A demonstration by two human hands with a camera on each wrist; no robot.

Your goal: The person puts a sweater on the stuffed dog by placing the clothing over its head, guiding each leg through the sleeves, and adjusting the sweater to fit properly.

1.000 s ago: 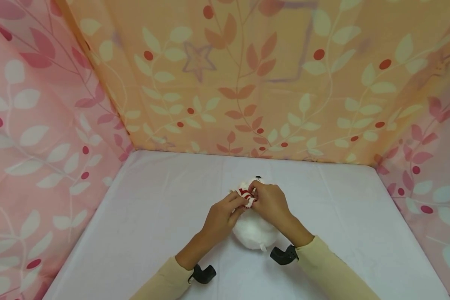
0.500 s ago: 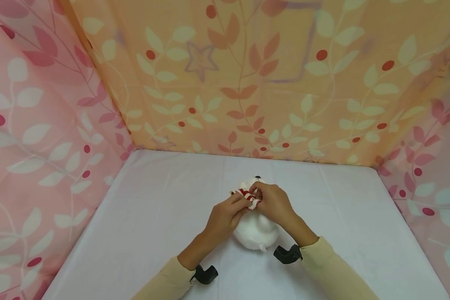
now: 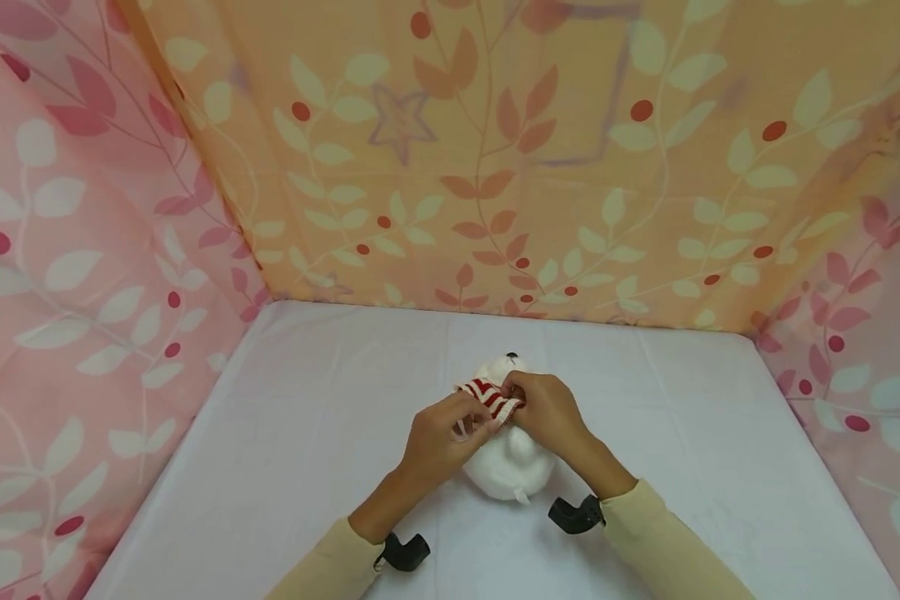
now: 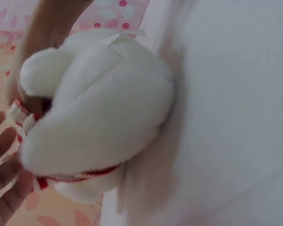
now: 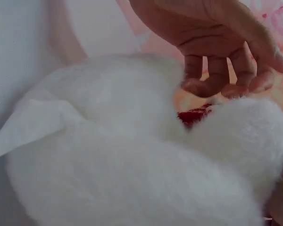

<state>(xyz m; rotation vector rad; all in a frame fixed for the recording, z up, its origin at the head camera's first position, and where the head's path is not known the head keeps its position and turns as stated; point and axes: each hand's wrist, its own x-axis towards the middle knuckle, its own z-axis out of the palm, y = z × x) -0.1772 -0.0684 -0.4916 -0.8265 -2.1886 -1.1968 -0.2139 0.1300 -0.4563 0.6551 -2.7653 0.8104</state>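
A white plush bear [image 3: 506, 471] with a dark nose lies on the table, its head toward the back wall. Round its neck is a red-and-white striped knit scarf [image 3: 487, 396]. My right hand [image 3: 551, 412] pinches the scarf's right part between thumb and finger. Over the scarf's left side, my left hand [image 3: 442, 433] has its fingers spread and loosely bent. The right wrist view shows that left hand [image 5: 212, 37] close above the plush, with nothing in its fingers. In the left wrist view the bear's body [image 4: 113, 103] hides most of the right hand.
A white cloth covers the table [image 3: 330, 400]. Leaf-patterned curtains, orange at the back [image 3: 450, 167] and pink at the left [image 3: 82, 292] and right, enclose it. A small white label [image 5: 42, 122] sticks out from the plush. Black wrist mounts [image 3: 573, 515] hang below both sleeves.
My left fingers have let go of the scarf and opened, drawing slightly left. More of the scarf's stripes show, spread flatter across the neck. My right hand keeps its pinch, slightly lower.
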